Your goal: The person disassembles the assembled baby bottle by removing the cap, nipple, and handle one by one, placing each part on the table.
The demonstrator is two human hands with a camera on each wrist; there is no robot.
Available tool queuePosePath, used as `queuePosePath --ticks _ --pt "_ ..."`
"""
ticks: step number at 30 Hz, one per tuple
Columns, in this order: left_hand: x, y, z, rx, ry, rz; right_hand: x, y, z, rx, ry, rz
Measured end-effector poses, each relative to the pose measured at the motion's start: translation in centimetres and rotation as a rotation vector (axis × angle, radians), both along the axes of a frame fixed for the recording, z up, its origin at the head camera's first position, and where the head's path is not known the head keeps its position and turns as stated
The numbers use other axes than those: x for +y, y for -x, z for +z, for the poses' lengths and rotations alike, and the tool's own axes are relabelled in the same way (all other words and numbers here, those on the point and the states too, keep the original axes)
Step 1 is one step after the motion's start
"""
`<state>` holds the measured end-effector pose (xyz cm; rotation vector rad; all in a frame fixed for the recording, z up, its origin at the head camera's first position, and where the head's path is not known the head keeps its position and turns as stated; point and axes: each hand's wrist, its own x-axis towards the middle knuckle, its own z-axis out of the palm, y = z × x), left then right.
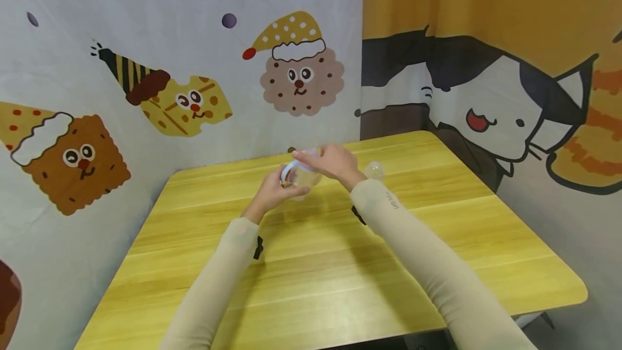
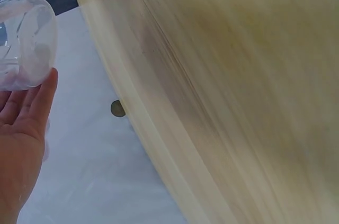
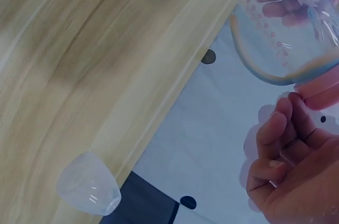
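Observation:
A clear baby bottle (image 1: 309, 178) is held tilted above the far part of the table, between both hands. It has printed marks, a straw inside, a bluish handle (image 3: 269, 79) and a pink collar (image 3: 322, 90). My left hand (image 1: 276, 191) grips the clear body; in the left wrist view its fingers lie along the bottle's base (image 2: 41, 49). My right hand (image 1: 340, 163) is at the collar end, its curled fingers pinching the pink collar; the thumb's contact is hidden in the right wrist view. A clear domed cap (image 1: 374, 170) lies on the table, right of the right hand.
The yellow wood-grain table (image 1: 311, 280) extends beneath both forearms. Behind its far edge hangs a white cloth (image 1: 194, 31) printed with cartoon biscuits. An orange cloth with a cartoon cat (image 1: 486, 85) hangs along the right side.

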<state>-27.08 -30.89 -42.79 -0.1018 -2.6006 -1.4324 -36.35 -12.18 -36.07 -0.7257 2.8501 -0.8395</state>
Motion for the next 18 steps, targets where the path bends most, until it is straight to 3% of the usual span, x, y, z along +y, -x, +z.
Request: queuePosePath --ticks 9,18 --pt "0.9 -0.2 0.0 0.005 0.097 0.040 0.1 -0.4 -0.8 0.053 0.001 -0.073" --pt "1.4 -0.2 0.1 0.002 0.135 0.048 0.4 -0.4 -0.8 0.032 -0.026 -0.048"
